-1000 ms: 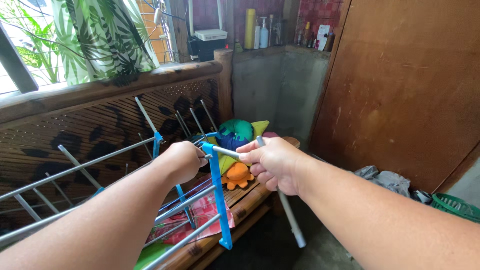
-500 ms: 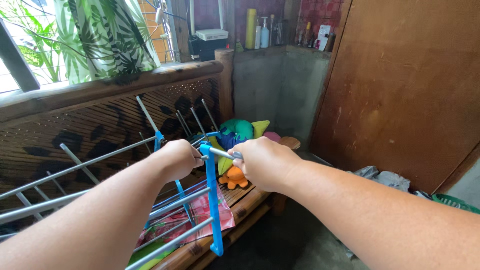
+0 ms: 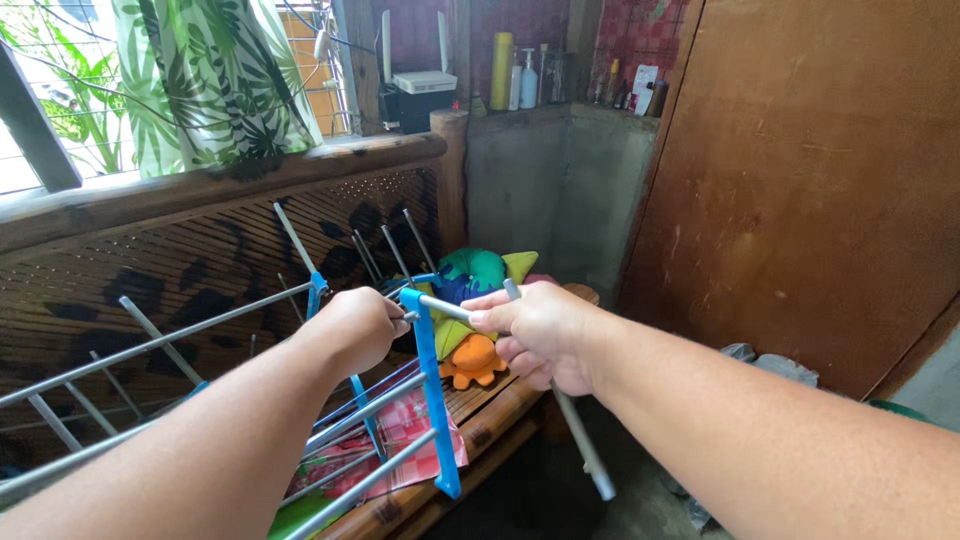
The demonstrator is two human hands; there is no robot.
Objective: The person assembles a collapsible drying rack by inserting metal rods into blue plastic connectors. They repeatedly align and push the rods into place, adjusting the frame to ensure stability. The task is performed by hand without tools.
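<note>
1. A slatted bamboo bench [image 3: 480, 405] is seen along a woven, dark-patterned backrest [image 3: 200, 270] that is topped by a rounded wooden rail [image 3: 250, 170]; a leaf-print curtain [image 3: 215, 75] hangs at the window above.
2. A rough concrete wall [image 3: 560, 190] and a large scuffed brown board [image 3: 800, 180] close off the corner; bottles are lined up on the ledge [image 3: 520, 105].
3. A folding drying rack [image 3: 380, 400], made of thin grey metal rods joined by blue plastic bars, is laid across the bench.
4. The left hand [image 3: 355, 325] is closed in a fist at the rack's top joint.
5. The right hand [image 3: 535, 335] is wrapped round a loose grey metal tube [image 3: 575, 445], which slants down toward the floor.
6. Soft plush toys [image 3: 475, 300], orange, green and yellow, are heaped just behind the rack.
</note>
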